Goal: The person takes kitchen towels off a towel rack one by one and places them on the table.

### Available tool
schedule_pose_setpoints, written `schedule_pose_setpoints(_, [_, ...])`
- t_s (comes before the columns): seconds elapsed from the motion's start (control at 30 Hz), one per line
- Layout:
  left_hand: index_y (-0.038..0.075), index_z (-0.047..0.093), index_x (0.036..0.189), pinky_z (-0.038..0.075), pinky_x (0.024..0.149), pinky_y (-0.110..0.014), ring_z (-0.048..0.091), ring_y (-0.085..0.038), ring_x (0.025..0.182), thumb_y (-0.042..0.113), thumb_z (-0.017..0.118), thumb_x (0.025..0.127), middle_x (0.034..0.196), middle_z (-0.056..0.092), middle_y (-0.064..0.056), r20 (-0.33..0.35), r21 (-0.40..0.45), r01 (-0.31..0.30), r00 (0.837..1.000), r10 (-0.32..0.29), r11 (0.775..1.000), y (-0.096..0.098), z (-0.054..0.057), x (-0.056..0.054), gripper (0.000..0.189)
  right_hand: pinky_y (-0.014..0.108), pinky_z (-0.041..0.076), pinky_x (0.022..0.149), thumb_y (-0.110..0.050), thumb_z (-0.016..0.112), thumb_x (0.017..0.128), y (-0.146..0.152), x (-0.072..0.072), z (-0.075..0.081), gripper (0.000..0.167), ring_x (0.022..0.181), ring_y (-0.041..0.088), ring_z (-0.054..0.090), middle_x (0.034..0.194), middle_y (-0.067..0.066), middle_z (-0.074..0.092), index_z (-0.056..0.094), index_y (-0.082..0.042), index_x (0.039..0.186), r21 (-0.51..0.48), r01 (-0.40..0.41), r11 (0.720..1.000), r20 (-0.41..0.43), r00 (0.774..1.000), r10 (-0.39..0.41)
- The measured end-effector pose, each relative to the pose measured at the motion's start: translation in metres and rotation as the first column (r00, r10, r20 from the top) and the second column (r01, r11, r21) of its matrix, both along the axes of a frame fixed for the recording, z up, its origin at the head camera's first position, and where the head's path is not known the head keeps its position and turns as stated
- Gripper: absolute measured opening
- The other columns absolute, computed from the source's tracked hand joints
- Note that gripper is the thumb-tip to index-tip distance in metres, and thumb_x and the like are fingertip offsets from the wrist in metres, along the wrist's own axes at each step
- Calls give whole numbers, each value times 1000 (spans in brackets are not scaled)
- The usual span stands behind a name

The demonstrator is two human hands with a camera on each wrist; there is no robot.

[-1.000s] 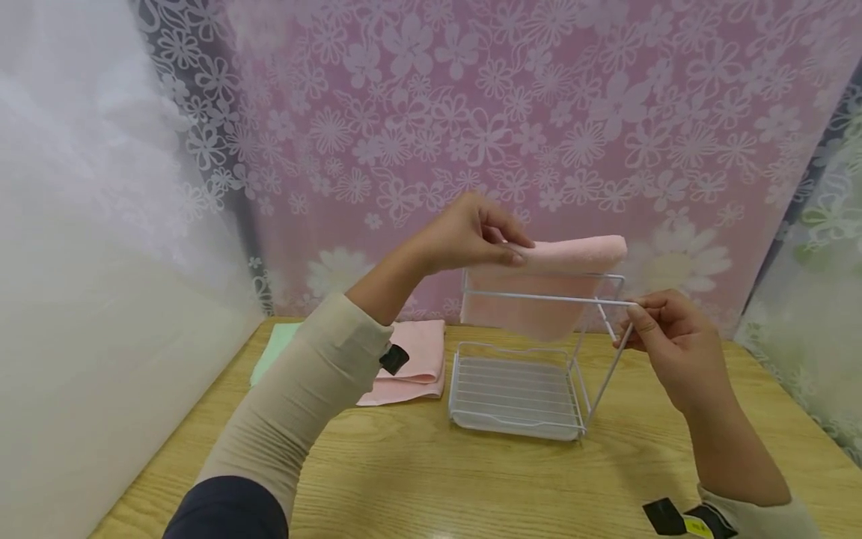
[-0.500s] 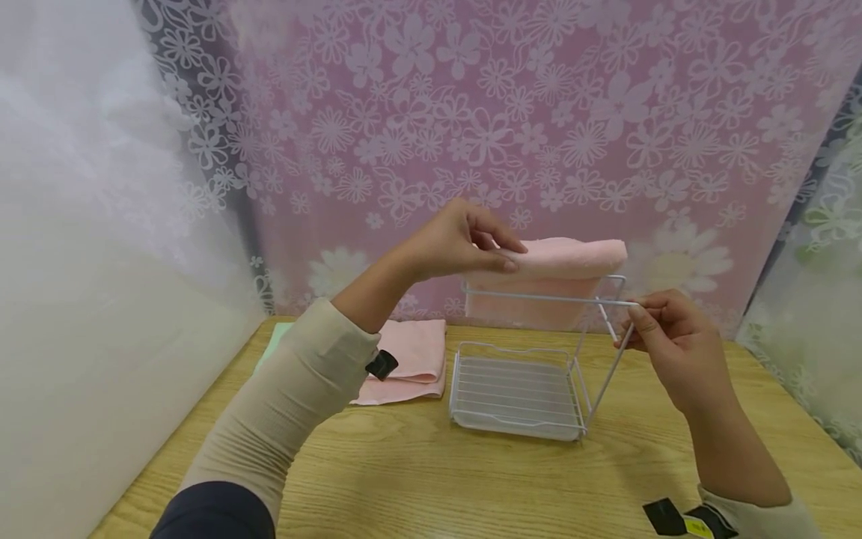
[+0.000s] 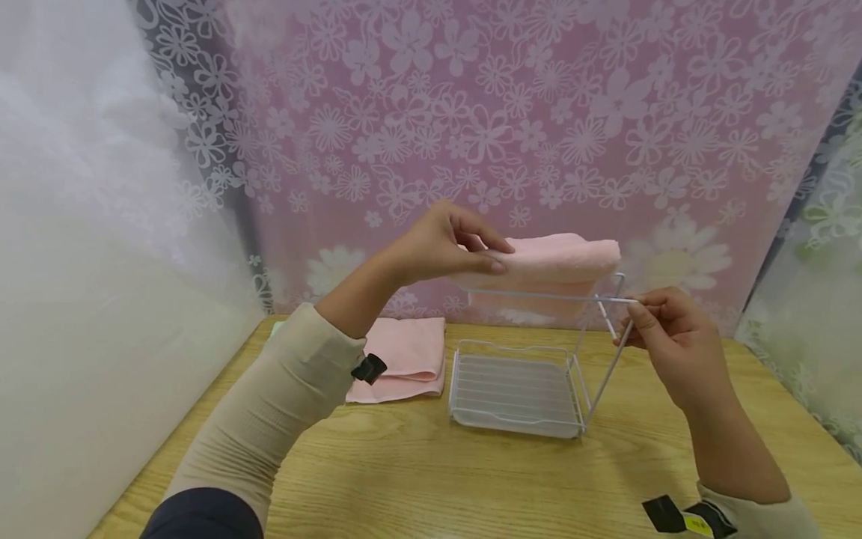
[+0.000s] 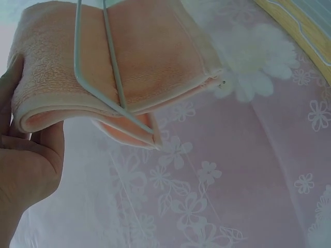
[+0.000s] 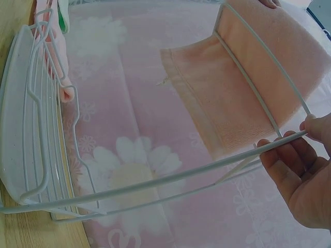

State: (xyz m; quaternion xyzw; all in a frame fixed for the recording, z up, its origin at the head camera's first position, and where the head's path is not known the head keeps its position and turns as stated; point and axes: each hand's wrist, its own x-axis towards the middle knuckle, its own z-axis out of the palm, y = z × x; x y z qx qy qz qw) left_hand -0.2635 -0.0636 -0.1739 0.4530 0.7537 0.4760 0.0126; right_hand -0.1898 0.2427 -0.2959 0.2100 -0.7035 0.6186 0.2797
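A pink towel (image 3: 562, 258) is draped over the upper bars of a white wire rack (image 3: 609, 372). My left hand (image 3: 438, 243) pinches the towel's left end between thumb and fingers, above the front bar. In the left wrist view, the folded towel (image 4: 51, 57) wraps round the bars, one part bulging towards that hand and another stretching away behind. At the rack's upper right corner, my right hand (image 3: 680, 348) grips the frame. The right wrist view shows its thumb and fingers (image 5: 282, 168) round the bar where the crossbars meet the post.
The rack's lower level holds a shallow pale tray (image 3: 518, 400) on the wooden table (image 3: 417, 471). Left of it lies a folded pink towel (image 3: 411, 348), with a sliver of green cloth (image 3: 276, 327) beyond my left sleeve. A pink floral curtain (image 3: 431, 135) hangs behind.
My left hand has moved left and slightly down, drawing the towel forward over the bars; its part hanging behind has become shorter. My right hand keeps its grip on the rack.
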Motion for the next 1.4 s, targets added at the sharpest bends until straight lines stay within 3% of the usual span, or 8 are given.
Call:
schedule_pose_setpoints(0.53, [1,77,99,55,67,-33,70,-25,79,5,81,79,95,74,-6,10,33,-26,1000,26,999,-15,-2,7,20,20,55,65,1,52,98,0,2,1,9,65,14,64,78,7,60,59,7,99,-21,-9,1000,6,1000,9])
schedule_pose_setpoints(0.83, [-1,77,98,52,62,-29,67,-26,73,0,80,78,88,73,-11,47,100,-6,999,1,995,-28,-11,10,20,19,55,66,0,52,99,1,3,1,10,66,13,64,79,6,61,59,7,100,2,2,1000,5,1000,-2])
schedule_pose_setpoints(1.03, [-2,76,98,50,59,-27,61,-19,67,-1,79,79,78,72,-15,84,122,-26,996,16,992,-39,-17,14,20,19,55,66,1,51,99,0,3,3,10,67,13,64,80,3,62,59,7,101,19,-10,1000,6,1000,9])
schedule_pose_setpoints(1.27, [2,77,97,51,60,-27,65,-18,71,0,79,78,81,73,-14,150,154,-74,987,50,985,-54,-25,16,19,19,55,66,1,51,99,-1,3,4,10,67,13,64,79,4,62,59,7,100,27,1,1000,1,1000,-1])
schedule_pose_setpoints(1.4, [4,78,96,51,57,-26,65,-16,66,-4,77,78,80,73,-13,166,182,-72,985,42,981,-64,-32,17,19,19,55,66,1,51,99,-1,3,4,10,67,13,64,80,3,62,58,8,100,44,10,999,-1,1000,-10])
